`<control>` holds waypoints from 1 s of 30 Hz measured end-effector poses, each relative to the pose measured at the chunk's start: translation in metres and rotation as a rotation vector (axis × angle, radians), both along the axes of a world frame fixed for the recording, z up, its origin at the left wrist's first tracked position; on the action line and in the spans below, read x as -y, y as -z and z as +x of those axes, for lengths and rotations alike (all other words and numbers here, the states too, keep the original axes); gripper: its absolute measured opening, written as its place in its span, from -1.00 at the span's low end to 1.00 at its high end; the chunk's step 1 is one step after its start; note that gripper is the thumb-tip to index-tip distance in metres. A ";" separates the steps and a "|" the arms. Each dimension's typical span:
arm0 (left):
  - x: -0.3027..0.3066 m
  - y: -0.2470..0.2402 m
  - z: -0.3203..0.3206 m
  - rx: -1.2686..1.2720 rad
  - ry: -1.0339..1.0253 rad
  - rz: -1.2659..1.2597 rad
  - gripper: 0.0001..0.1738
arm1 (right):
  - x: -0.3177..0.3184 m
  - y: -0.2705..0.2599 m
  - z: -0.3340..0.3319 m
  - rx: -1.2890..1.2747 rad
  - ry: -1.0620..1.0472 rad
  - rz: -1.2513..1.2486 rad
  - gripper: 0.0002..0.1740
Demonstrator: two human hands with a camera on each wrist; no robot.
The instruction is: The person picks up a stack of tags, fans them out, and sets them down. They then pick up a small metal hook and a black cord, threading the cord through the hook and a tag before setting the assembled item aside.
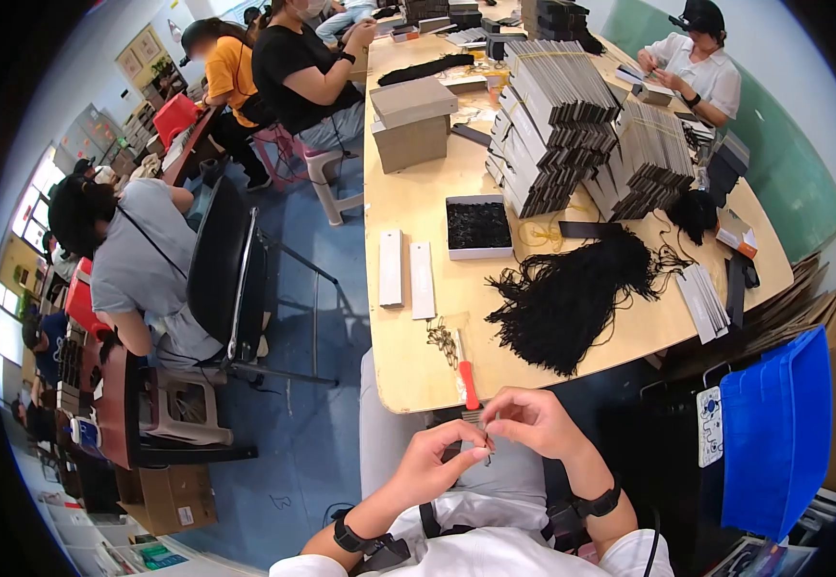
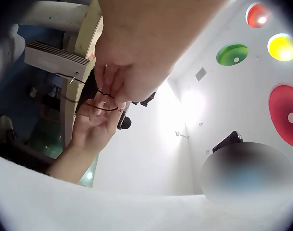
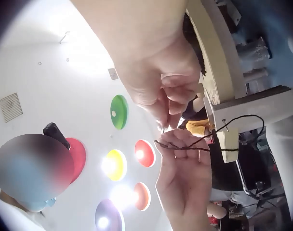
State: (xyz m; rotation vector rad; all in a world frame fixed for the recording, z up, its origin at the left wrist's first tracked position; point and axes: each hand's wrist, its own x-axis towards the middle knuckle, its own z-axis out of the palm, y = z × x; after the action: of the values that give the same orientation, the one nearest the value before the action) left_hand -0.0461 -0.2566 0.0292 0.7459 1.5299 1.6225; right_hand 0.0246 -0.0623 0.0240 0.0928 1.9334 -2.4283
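Left hand: thumb and forefinger pinch a thin black cord. Right hand: thumb and finger nip the same cord just beside the left fingertips (exact contact small in all views). From the grip the cord loops out to a pale pack with layered edges, passing through a hole near its end. Below the grip: lap in grey trousers. Just beyond it: table edge and red-handled tool. Farther out, to the right: black tassel heap.

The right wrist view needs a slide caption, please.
Right hand and left hand together handle a looped dark cord.
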 end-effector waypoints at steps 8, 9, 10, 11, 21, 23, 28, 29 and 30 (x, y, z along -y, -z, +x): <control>0.001 0.004 0.003 0.047 -0.116 -0.008 -0.90 | -0.006 0.005 0.004 -0.094 -0.053 0.023 -0.92; 0.001 0.005 0.003 0.034 -0.088 -0.014 -0.90 | -0.007 0.002 0.003 -0.091 -0.051 0.022 -0.92; 0.001 0.006 0.003 0.020 -0.060 -0.018 -0.90 | -0.007 -0.001 0.002 -0.105 -0.088 0.109 -0.91; 0.001 0.006 0.003 0.022 -0.060 -0.019 -0.90 | -0.008 -0.003 0.001 -0.119 -0.126 0.196 -0.91; -0.003 0.008 0.010 0.170 0.002 0.007 -0.86 | -0.011 -0.001 0.002 -0.077 -0.200 0.151 -0.87; -0.004 0.009 0.010 0.172 0.007 0.025 -0.86 | -0.011 -0.001 0.003 -0.039 -0.190 0.121 -0.86; -0.003 0.012 0.011 0.234 0.012 0.005 -0.85 | -0.012 -0.004 0.002 -0.019 -0.197 0.107 -0.84; -0.004 0.011 0.011 0.236 0.015 0.002 -0.85 | -0.013 -0.001 0.003 -0.005 -0.212 0.084 -0.84; -0.005 0.009 0.011 0.243 0.017 0.005 -0.85 | -0.014 -0.001 0.002 -0.003 -0.209 0.082 -0.84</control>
State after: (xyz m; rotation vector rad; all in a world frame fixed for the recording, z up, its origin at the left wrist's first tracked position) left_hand -0.0352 -0.2519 0.0202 0.5407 1.3424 1.6396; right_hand 0.0268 -0.0485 0.0246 -0.1057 1.9349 -2.2191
